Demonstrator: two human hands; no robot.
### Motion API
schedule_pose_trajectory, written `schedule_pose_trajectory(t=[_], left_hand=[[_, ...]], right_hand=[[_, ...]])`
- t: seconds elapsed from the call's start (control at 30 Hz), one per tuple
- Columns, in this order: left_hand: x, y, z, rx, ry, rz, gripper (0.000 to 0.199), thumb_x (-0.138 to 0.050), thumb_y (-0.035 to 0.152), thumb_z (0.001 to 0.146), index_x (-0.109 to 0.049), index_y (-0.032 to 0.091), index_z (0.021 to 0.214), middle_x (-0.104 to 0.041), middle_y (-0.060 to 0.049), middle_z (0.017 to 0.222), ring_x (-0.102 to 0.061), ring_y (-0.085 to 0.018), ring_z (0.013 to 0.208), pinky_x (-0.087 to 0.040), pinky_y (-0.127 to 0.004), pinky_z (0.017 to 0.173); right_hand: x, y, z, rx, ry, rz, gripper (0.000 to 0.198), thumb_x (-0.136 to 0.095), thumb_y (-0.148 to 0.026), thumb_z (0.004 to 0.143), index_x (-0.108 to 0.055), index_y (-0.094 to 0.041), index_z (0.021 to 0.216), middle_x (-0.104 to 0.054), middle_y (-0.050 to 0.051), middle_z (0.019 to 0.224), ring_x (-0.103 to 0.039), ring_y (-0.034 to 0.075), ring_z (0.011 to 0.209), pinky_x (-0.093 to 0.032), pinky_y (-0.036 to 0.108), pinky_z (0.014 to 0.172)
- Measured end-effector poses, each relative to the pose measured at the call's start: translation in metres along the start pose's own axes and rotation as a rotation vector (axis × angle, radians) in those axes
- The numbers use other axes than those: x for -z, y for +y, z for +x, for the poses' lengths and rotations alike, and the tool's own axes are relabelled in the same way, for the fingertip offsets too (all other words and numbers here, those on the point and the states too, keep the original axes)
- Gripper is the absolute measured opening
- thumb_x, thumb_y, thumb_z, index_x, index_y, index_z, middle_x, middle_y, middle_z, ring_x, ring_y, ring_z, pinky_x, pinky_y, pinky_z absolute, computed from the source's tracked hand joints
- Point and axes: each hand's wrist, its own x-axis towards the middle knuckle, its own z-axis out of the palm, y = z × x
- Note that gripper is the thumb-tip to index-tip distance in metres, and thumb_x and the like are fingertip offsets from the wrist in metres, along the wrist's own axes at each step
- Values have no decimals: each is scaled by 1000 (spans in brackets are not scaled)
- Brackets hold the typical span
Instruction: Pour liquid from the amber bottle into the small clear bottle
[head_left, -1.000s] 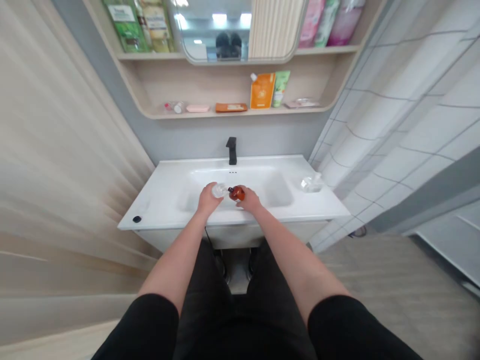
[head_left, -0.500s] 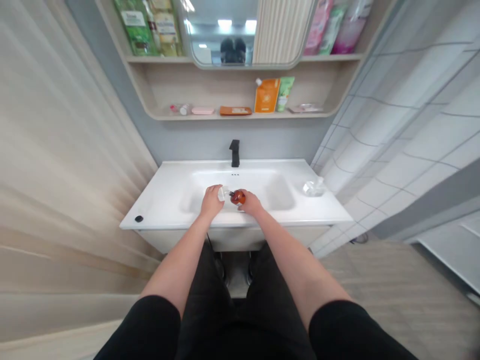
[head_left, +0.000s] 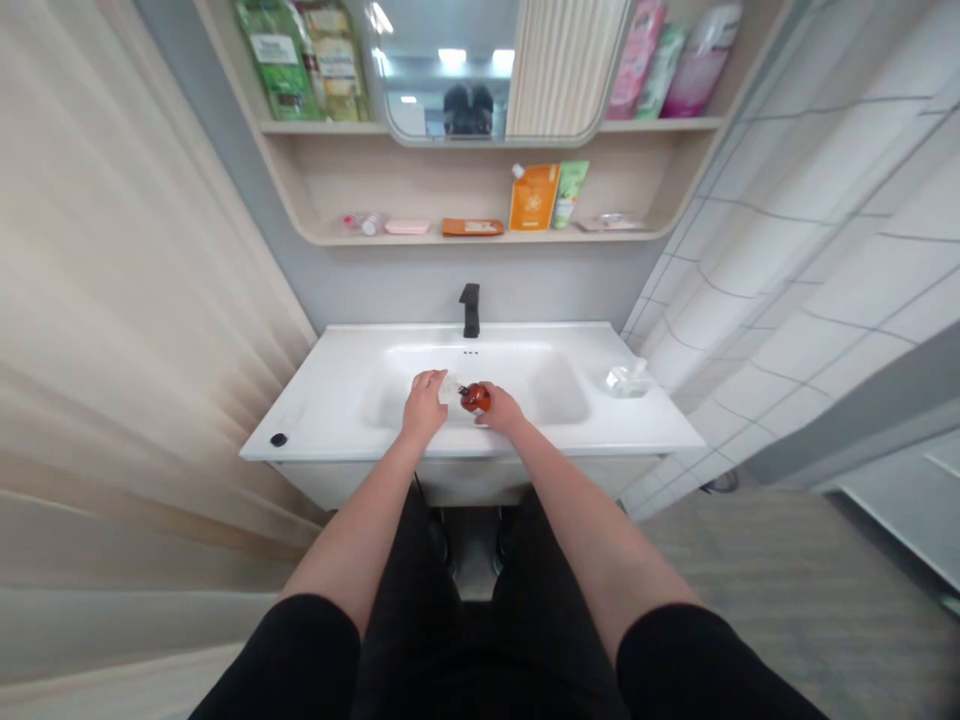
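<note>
We note left fingers point(head_left: 431, 379) holding a clear container point(head_left: 450, 390), right fingers point(head_left: 493, 391) gripping an amber bottle point(head_left: 475, 399) above the sink point(head_left: 556, 385).

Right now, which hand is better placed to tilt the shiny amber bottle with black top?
Probably the right hand: it holds the amber bottle, whose black top points toward the left hand. The left hand holds a small transparent container.
</note>
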Motion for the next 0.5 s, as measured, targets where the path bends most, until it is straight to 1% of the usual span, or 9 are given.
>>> schedule_pose_trajectory(t=[0.17,0.4,0.5], left_hand=[[0,0,0,-5,0,-6,85,-65,-2,77,-64,22,158,-65,-16,146,-53,-38,146,-47,-56,131],[2,2,-1,1,-7,23,89,-66,-3,75,-62,25,160,-65,-16,146,-53,-39,146,-47,-57,130],[2,3,-1,-2,-6,24,89,-64,-3,75,-62,23,160,-65,-16,147,-53,-39,146,-47,-56,131]], right_hand=[[-1,1,0,8,4,4,79,-92,-16,63,-67,-29,137,-79,6,126,-75,32,116,-61,45,103],[0,0,0,8,-6,-12,81,-91,-16,66,-65,-27,142,-78,9,131,-75,35,116,-61,46,102],[0,-1,0,3,-6,-8,82,-91,-16,65,-65,-28,142,-78,9,131,-75,34,116,-61,46,102]])
